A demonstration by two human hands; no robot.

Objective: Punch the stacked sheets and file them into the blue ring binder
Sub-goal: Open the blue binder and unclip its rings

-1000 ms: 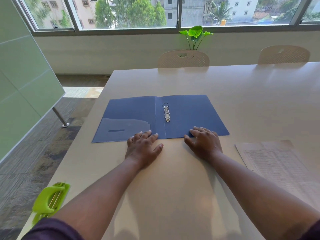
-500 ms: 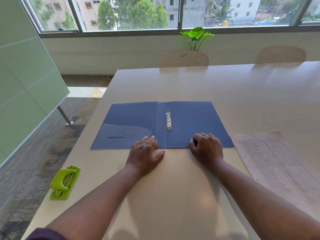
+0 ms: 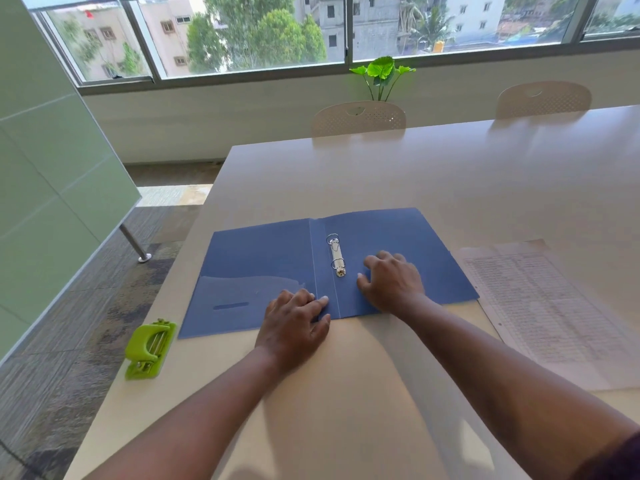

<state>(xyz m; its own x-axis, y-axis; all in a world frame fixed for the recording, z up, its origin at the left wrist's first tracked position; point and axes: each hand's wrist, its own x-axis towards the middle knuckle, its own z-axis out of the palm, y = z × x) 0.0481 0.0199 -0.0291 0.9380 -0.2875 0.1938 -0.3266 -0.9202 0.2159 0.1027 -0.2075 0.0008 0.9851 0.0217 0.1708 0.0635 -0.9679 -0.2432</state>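
Your two forearms reach forward over the pale counter. Nearest on your left, the green hole punch sits close to the counter's left edge, just beside the near left corner of the blue ring binder, apart from both hands.

Your left hand lies palm down at the binder's near edge, beside the spine fold. Its fingers are relaxed and extended, the fingertips resting on the left cover; it grasps nothing.

Your right hand rests on the right cover, just right of the ring mechanism. Its fingers are loosely bent with the tips on the cover; it appears to hold nothing, though the underside of the fingers is not visible.

The binder lies open and flat, with a clear pocket on the inside of the left cover. Both rings look closed, as far as the view allows.

The stacked sheets lie flat on the counter to the right of the binder, their left edge just beside the right cover. Neither hand touches them.

Beyond the far counter edge stand two pale chairs, a green plant and a window.
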